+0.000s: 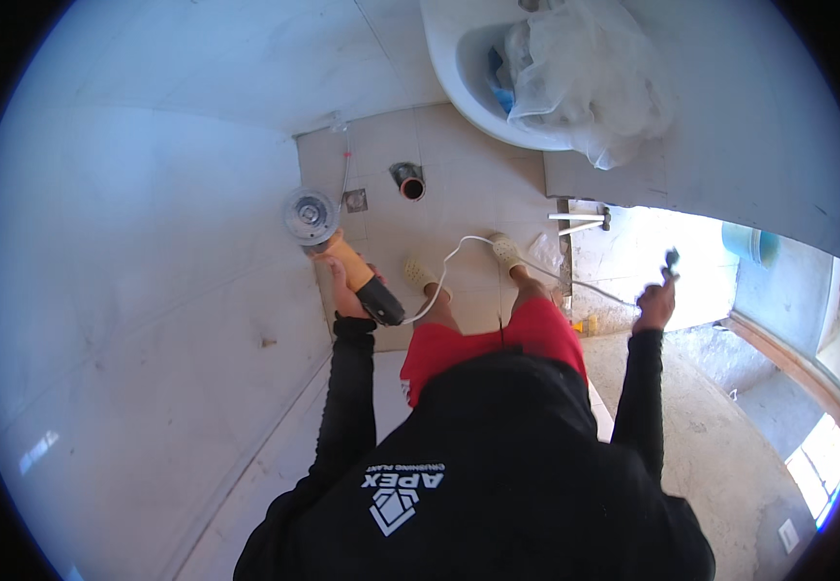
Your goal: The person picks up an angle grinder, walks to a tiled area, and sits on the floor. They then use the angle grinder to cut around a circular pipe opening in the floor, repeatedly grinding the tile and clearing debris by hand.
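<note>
In my left hand is an angle grinder with an orange body and a black rear end. Its round, pale disc head is up beside the left wall. A white cord runs from the grinder's rear, loops across in front of my legs and reaches toward my right hand. That hand is raised to the right, closed round a small dark object that sticks up past the fingers. Its exact kind is too small to tell.
A white washbasin holding crumpled clear plastic stands ahead. An open pipe end and a square drain are in the tiled floor. A hammer-like tool lies right, near a bluish bucket. Walls flank closely.
</note>
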Tool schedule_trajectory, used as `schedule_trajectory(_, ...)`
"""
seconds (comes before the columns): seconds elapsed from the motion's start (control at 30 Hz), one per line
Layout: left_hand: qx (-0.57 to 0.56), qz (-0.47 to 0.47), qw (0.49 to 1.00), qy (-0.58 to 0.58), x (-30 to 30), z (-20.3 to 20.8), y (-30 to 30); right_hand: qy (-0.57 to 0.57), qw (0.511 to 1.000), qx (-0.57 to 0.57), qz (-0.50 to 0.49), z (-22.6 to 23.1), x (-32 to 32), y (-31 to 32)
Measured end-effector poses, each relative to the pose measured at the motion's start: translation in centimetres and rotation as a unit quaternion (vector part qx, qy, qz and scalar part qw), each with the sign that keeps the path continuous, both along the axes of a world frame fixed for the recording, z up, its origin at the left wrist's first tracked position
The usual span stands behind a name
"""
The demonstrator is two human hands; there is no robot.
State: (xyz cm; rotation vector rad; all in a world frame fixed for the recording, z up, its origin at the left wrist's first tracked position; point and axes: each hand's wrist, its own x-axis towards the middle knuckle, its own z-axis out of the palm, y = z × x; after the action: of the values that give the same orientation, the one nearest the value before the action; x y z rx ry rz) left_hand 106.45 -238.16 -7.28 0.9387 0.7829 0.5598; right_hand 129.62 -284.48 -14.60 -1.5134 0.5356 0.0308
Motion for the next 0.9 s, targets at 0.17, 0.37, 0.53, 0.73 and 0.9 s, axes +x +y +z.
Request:
schedule_trajectory(0.17, 0.069, 0.036, 0.997, 0.015, 0.1, 2.6, -2.6, -0.074, 0.989, 0.012, -0.130, -1.4, -0.6, -15.4)
schedule_trajectory(0.37, -0.005, 0.041, 0.994, -0.098, -0.3, -6.0, -8.1, -0.100, 0.963, -0.187, -0.164, -4.7, 7.8, -37.2)
schedule_trajectory(0.53, -0.007, 0.049, 0.999, 0.003, 0.4, -11.5, -4.2, -0.048, 0.953, -0.266, -0.139, -16.2, 15.5, -42.0)
schedule_trajectory(0.73, 0.094, 0.021, 0.994, -0.056, 0.7, -18.2, -6.6, -0.034, 0.838, -0.543, -0.041, -27.9, 18.3, -41.0)
schedule_trajectory(0.9, 0.043, 0.004, 0.999, 0.027, 1.9, -23.8, -4.8, -0.045, 0.803, -0.584, 0.106, -32.3, 23.1, -37.0)
